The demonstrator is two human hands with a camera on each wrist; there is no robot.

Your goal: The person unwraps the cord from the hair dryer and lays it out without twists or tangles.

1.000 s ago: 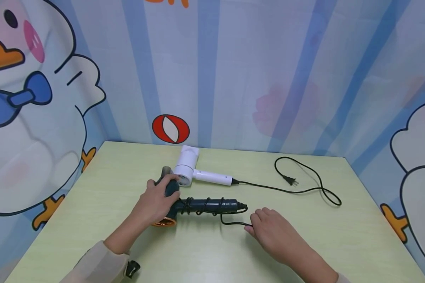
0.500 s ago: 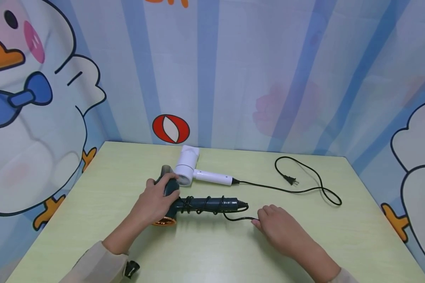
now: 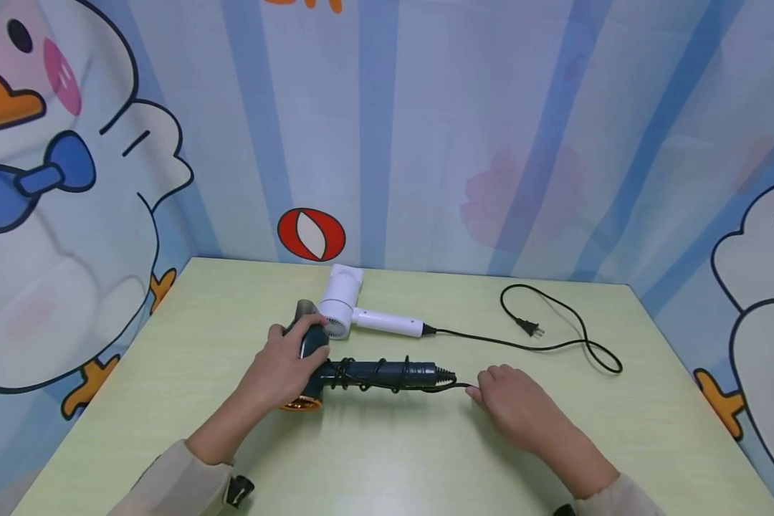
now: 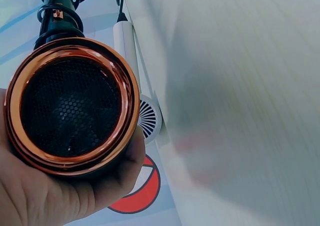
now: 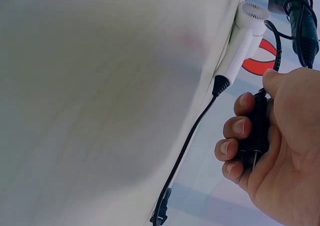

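Observation:
A dark green hair dryer with a copper-coloured rim has its black cord wound round its handle. My left hand grips its head, thumb and fingers curled about the barrel. To the right of the handle tip, my right hand holds the plug end of that cord; in the right wrist view the black plug lies within the curled fingers, its prongs showing. Between the hand and the handle the cord runs nearly straight. Behind lies a white hair dryer, untouched.
The white dryer's black cord loops to the right, ending in a plug on the pale table. A printed curtain hangs along the table's back edge.
My right hand has moved right and slightly away from me, pulling the cord from a slack bend into a near-straight line. My left hand stays on the green dryer's head.

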